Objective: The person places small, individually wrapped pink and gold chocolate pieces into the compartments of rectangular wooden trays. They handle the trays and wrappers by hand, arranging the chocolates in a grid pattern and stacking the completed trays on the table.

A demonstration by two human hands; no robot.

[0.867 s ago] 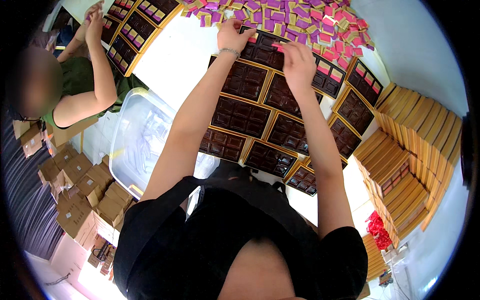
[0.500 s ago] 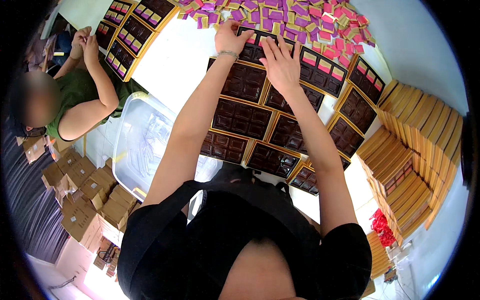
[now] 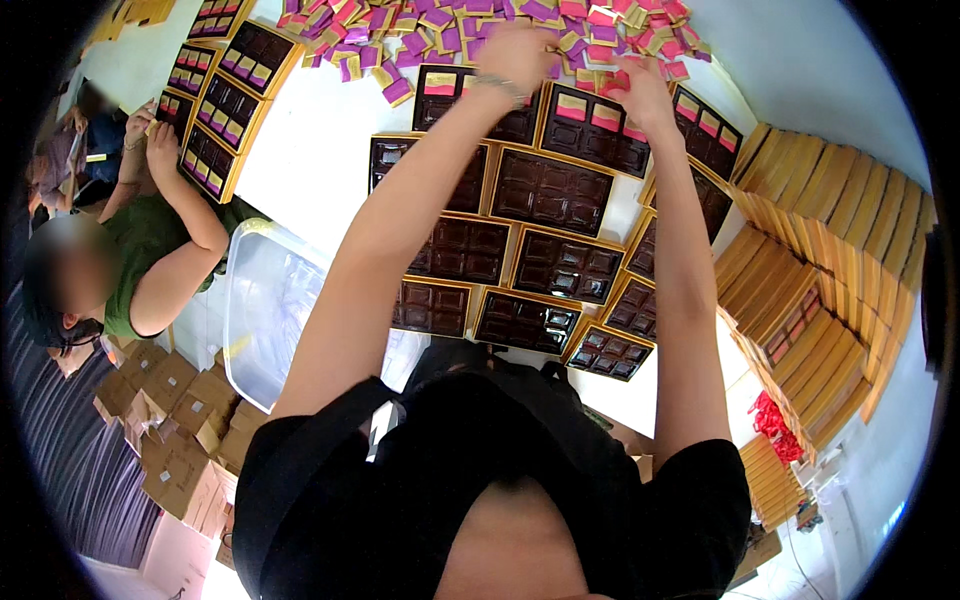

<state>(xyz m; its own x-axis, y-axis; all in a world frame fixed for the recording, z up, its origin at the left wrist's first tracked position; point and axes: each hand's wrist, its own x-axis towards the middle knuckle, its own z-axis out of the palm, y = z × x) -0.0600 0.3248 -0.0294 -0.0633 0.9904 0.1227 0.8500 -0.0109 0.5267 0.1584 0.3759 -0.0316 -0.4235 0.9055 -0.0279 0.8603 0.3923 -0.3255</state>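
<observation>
Both my arms reach to the far side of the white table. My left hand [image 3: 515, 62], smeared by motion, is over the near edge of a pile of small pink, purple and gold wrapped pieces [image 3: 470, 25]; its fingers do not show clearly. My right hand [image 3: 645, 92] is at the pink part of the pile, thumb and fingers apart, with nothing visible between them. Just below it, a dark brown compartment tray [image 3: 600, 135] in a gold-edged box has pink-and-gold pieces in its far row. A similar partly filled tray [image 3: 437, 100] lies under my left wrist. Nearer trays [image 3: 552, 190] have bare compartments.
At the right stand tall stacks of yellow-edged boxes [image 3: 820, 190]. A clear plastic tub [image 3: 235, 330] sits left of the table. Beyond it a person in green [image 3: 160, 260] works beside trays with purple pieces [image 3: 210, 160]. Cardboard boxes [image 3: 185, 400] are piled lower left.
My hands have left the far tray, where they were pressing, and moved to the pile. The left swung right; the right moved further right. The view has shifted somewhat.
</observation>
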